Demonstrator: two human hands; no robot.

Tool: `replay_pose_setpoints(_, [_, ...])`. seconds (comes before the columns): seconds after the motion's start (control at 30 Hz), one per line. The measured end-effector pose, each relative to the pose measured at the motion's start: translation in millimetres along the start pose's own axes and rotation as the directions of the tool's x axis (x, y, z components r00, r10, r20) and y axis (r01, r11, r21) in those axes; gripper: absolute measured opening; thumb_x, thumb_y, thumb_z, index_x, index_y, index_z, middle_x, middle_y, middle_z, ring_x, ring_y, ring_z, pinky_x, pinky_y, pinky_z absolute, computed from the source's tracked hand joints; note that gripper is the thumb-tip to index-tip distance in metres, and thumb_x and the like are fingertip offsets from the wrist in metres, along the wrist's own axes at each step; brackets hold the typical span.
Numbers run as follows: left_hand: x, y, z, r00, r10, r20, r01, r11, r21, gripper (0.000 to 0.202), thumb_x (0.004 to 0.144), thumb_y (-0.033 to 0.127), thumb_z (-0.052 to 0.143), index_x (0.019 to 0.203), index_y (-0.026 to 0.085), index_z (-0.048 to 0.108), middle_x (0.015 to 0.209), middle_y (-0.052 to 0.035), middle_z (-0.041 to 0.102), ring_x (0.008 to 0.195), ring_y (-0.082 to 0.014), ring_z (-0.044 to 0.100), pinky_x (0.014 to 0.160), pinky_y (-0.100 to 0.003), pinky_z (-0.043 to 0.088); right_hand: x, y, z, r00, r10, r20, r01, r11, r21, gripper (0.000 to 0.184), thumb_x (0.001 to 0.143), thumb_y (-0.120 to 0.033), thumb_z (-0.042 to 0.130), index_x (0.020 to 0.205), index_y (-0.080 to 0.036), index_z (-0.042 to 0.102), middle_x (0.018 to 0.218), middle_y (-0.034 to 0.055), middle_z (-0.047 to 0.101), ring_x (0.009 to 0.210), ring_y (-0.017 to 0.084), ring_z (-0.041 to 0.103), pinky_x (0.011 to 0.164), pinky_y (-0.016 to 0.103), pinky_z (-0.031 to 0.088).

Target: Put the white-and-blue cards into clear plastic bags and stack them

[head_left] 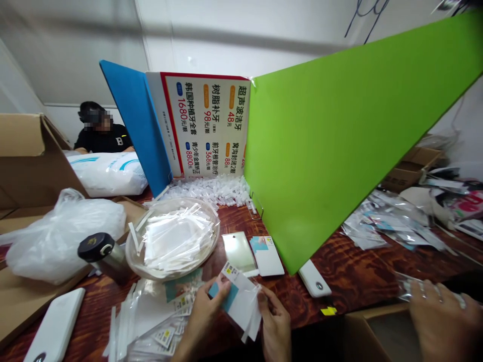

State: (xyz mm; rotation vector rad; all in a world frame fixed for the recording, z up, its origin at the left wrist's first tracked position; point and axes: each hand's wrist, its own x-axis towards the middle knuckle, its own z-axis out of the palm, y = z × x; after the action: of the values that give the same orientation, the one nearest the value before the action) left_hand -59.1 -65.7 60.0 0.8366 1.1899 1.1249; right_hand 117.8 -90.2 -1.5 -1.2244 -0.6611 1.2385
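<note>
Both my hands hold a printed card in a clear plastic bag, tilted above the near table edge. My left hand is closed on its upper left side, thumb on the blue printed part. At the lower right end, my right hand pinches the bag, where a narrow strip hangs down. Beside my left forearm lies a pile of bagged cards. Beyond my hands lie a stack of cards and a pale rectangular sheet.
A round tub of white strips stands behind, near a dark-lidded flask. Tall blue and green boards rise beyond, around small white pieces. A co-worker's hand is at right; another person sits behind.
</note>
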Motion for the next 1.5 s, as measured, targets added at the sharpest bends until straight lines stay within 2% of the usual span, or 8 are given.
replay_pose_setpoints(0.2, [-8.4, -5.2, -5.8, 0.994, -0.097, -0.055, 0.079, 0.961, -0.265, 0.051, 0.068, 0.055, 0.083, 0.097, 0.013, 0.077, 0.09, -0.0129, 0.078, 0.078, -0.024, 0.071, 0.074, -0.032, 0.053, -16.0, -5.5, 0.5, 0.929, -0.072, 0.362, -0.003, 0.979, 0.203, 0.085, 0.066, -0.062, 0.082, 0.141, -0.032, 0.054, 0.133, 0.0128, 0.067, 0.103, 0.032, 0.072, 0.078, 0.041, 0.061])
replay_pose_setpoints(0.7, [-39.8, -15.4, -11.1, 0.99, -0.132, 0.049, 0.141, 0.942, -0.306, 0.066, 0.07, 0.052, 0.083, 0.125, 0.021, 0.065, 0.112, -0.012, 0.075, 0.096, -0.0304, 0.07, 0.088, -0.041, 0.055, -36.2, 8.1, 15.0, 0.943, -0.202, 0.264, 0.243, 0.96, -0.135, 0.047, 0.077, -0.054, 0.076, 0.111, -0.025, 0.061, 0.104, 0.0081, 0.073, 0.085, 0.024, 0.071, 0.073, 0.031, 0.059])
replay_pose_setpoints(0.87, [-54.2, -1.0, -72.2, 0.991, -0.12, 0.064, 0.122, 0.992, -0.037, 0.054, 0.07, 0.05, 0.083, 0.113, 0.02, 0.072, 0.115, -0.012, 0.076, 0.105, -0.0352, 0.069, 0.092, -0.045, 0.054, -27.3, -4.9, -3.7, 0.837, -0.067, 0.543, 0.262, 0.92, -0.291, 0.054, 0.068, -0.049, 0.083, 0.115, -0.025, 0.07, 0.087, 0.0048, 0.074, 0.075, 0.023, 0.069, 0.069, 0.032, 0.057])
replay_pose_setpoints(1.03, [-56.5, 21.3, -159.0, 0.995, -0.006, -0.096, 0.043, 0.92, 0.39, 0.047, 0.056, 0.047, 0.089, 0.096, 0.023, 0.078, 0.089, -0.0067, 0.082, 0.086, -0.0334, 0.073, 0.075, -0.036, 0.057, 13.0, -25.6, -35.0, 0.924, -0.215, 0.318, 0.369, 0.721, -0.586, 0.047, 0.085, -0.057, 0.062, 0.113, -0.021, 0.073, 0.095, 0.0101, 0.076, 0.079, 0.025, 0.07, 0.076, 0.035, 0.056])
replay_pose_setpoints(1.13, [-43.6, 24.2, -201.1, 0.944, 0.226, -0.24, -0.009, 0.744, 0.668, 0.039, 0.056, 0.05, 0.086, 0.087, 0.026, 0.081, 0.08, -0.0048, 0.081, 0.078, -0.0329, 0.073, 0.073, -0.035, 0.054, 41.5, -37.4, -42.4, 0.939, -0.328, 0.107, 0.257, 0.456, -0.852, 0.06, 0.09, -0.061, 0.048, 0.122, -0.015, 0.069, 0.094, 0.0163, 0.077, 0.08, 0.032, 0.071, 0.08, 0.043, 0.053])
replay_pose_setpoints(1.27, [-23.4, 4.3, -237.6, 0.881, 0.473, -0.02, -0.161, 0.338, 0.927, 0.029, 0.07, 0.046, 0.075, 0.094, 0.032, 0.081, 0.096, -0.0066, 0.082, 0.093, -0.0351, 0.071, 0.085, -0.04, 0.051, 67.8, -43.6, -36.8, 0.97, -0.227, -0.086, -0.056, 0.137, -0.989, 0.064, 0.096, -0.059, 0.036, 0.13, -0.01, 0.062, 0.087, 0.022, 0.076, 0.081, 0.038, 0.072, 0.073, 0.046, 0.051])
replay_pose_setpoints(1.37, [-17.0, -18.2, -234.4, 0.763, 0.639, 0.101, -0.238, 0.132, 0.962, 0.024, 0.084, 0.04, 0.063, 0.1, 0.032, 0.079, 0.11, -0.0081, 0.079, 0.105, -0.0354, 0.069, 0.092, -0.045, 0.047, 75.8, -37.6, -32.2, 0.97, -0.221, -0.105, -0.085, 0.101, -0.991, 0.058, 0.096, -0.058, 0.04, 0.127, -0.014, 0.063, 0.088, 0.0209, 0.076, 0.08, 0.037, 0.073, 0.071, 0.043, 0.05])
replay_pose_setpoints(1.5, [-11.5, -38.0, -160.3, 0.704, 0.705, 0.079, -0.365, 0.265, 0.893, 0.025, 0.093, 0.036, 0.055, 0.106, 0.028, 0.075, 0.108, -0.0088, 0.078, 0.103, -0.0304, 0.069, 0.094, -0.039, 0.047, 78.0, -21.7, -35.0, 0.953, -0.267, -0.145, -0.108, 0.148, -0.983, 0.055, 0.096, -0.059, 0.041, 0.125, -0.019, 0.064, 0.082, 0.0166, 0.076, 0.075, 0.036, 0.073, 0.065, 0.04, 0.048])
